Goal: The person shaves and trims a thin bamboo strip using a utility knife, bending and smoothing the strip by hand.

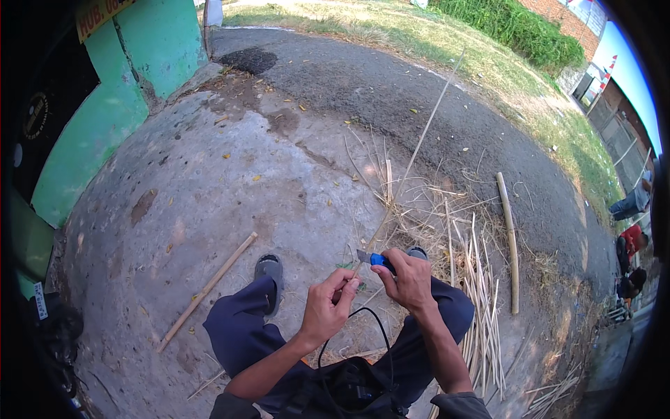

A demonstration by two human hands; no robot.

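Note:
My left hand (328, 305) is closed in a pinch round the near end of a long, thin bamboo strip (380, 227). From there the strip runs up and away to the right, past the pile and over the dark road. My right hand (408, 279) grips a blue utility knife (380, 260). Its blade lies against or right beside the strip, just beyond my left fingertips; I cannot tell how deep it sits. Both hands are close together over my lap, between my bent knees.
Pale split bamboo strips (478, 307) lie by my right leg, with curled shavings (436, 223) beyond them. A bamboo pole (508, 237) rests farther right, another stick (209, 290) to the left. A green wall (105, 140) stands at left. People (635, 241) are at the far right.

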